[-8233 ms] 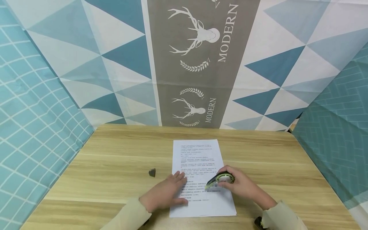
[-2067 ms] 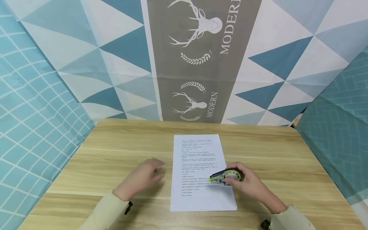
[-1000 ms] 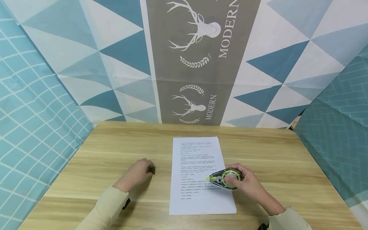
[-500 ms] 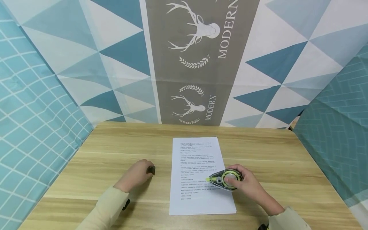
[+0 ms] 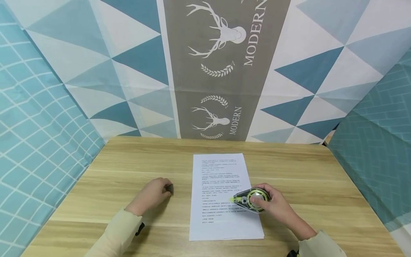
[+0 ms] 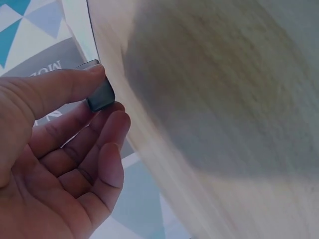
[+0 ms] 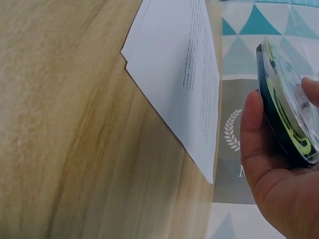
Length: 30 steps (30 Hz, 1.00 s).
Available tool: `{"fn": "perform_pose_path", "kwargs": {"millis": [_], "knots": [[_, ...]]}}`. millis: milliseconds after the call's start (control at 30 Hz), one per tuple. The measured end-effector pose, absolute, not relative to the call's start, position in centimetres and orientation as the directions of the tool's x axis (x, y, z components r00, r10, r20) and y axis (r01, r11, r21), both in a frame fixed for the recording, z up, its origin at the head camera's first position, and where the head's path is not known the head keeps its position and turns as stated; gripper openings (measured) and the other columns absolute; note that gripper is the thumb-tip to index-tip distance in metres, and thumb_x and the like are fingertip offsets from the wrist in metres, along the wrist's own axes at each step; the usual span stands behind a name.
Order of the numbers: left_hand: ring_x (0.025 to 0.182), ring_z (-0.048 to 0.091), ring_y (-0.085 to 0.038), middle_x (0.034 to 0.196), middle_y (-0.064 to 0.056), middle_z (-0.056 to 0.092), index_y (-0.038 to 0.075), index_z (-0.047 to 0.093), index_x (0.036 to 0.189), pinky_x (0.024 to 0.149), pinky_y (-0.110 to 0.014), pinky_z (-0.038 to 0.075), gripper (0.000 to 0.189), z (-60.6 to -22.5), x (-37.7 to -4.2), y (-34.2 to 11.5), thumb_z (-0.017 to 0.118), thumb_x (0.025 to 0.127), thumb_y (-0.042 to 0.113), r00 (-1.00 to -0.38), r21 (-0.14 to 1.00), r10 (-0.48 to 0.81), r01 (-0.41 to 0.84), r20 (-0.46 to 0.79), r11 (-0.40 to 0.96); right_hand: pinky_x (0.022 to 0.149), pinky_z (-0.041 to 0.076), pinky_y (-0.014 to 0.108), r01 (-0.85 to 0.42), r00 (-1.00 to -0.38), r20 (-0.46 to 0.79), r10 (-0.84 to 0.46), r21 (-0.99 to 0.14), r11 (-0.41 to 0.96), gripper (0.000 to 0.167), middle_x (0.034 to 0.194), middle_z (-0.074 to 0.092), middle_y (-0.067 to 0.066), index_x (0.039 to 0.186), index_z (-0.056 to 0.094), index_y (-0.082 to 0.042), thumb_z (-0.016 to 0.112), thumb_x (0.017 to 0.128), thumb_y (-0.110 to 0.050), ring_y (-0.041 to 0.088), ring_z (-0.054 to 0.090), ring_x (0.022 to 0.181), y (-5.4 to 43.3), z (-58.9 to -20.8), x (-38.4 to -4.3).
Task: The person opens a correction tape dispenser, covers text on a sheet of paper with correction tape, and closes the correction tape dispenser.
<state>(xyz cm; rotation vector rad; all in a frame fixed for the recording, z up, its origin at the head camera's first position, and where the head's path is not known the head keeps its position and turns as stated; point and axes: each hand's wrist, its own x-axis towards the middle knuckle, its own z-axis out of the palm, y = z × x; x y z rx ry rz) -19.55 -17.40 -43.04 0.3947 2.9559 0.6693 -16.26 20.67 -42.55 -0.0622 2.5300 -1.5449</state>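
Note:
My right hand (image 5: 277, 207) holds a correction tape (image 5: 248, 199) with a clear, black and yellow-green body. Its bare tip points left over the printed paper sheets (image 5: 224, 230). In the right wrist view, thumb and fingers grip the correction tape (image 7: 284, 107) from both sides. Left of the paper, my left hand (image 5: 151, 195) pinches a small dark translucent cap (image 5: 170, 188). The left wrist view has that cap (image 6: 101, 96) between thumb and index finger, the other fingers loosely bent. Cap and tape are apart.
The paper lies on a wooden table (image 5: 106, 185), slightly right of centre, its sheets a little misaligned at the lower right corner. A patterned cloth (image 5: 218, 82) with deer heads stands behind the table's far edge, and blue-green cloths hang at both sides.
My left hand has left the paper, moved left and taken the cap from the table. My right hand has moved slightly right, turning the correction tape's flat side upward. The last half second is nearly still.

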Motion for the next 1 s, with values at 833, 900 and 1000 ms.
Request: {"fn": "perform_pose_path", "kwargs": {"millis": [833,900,1000], "knots": [[0.078,0.055,-0.008,0.092,0.007,0.065,0.013,0.068,0.1,0.068,-0.021,0.049,0.022,-41.3,-18.2,-13.9,0.073,0.079,0.016,-0.906,0.549,0.358,0.421,0.224,0.722,0.074,0.053,0.023,0.095,-0.986,-0.138,-0.095,-0.927,0.364,0.042,0.112,0.06,0.015,0.121,0.055,-0.003,0.068,0.085,-0.021,0.015,0.059,0.093,20.2,-42.4,-17.0],[0.078,0.056,-0.008,0.092,0.008,0.065,0.013,0.068,0.099,0.069,-0.023,0.049,0.021,-41.3,-18.1,-13.6,0.073,0.079,0.016,-0.889,0.556,0.381,0.456,0.253,0.695,0.075,0.054,0.024,0.097,-0.986,-0.139,-0.097,-0.934,0.344,0.043,0.112,0.061,0.016,0.122,0.054,-0.002,0.067,0.086,-0.022,0.015,0.059,0.092,20.1,-42.4,-17.1],[0.077,0.056,-0.007,0.091,0.009,0.065,0.014,0.068,0.099,0.071,-0.024,0.05,0.02,-41.4,-17.9,-13.2,0.073,0.079,0.015,-0.867,0.568,0.407,0.496,0.287,0.657,0.073,0.055,0.025,0.107,-0.985,-0.144,-0.099,-0.945,0.31,0.044,0.11,0.061,0.016,0.123,0.054,-0.001,0.067,0.086,-0.021,0.015,0.061,0.089,20.0,-42.5,-17.1]]}}
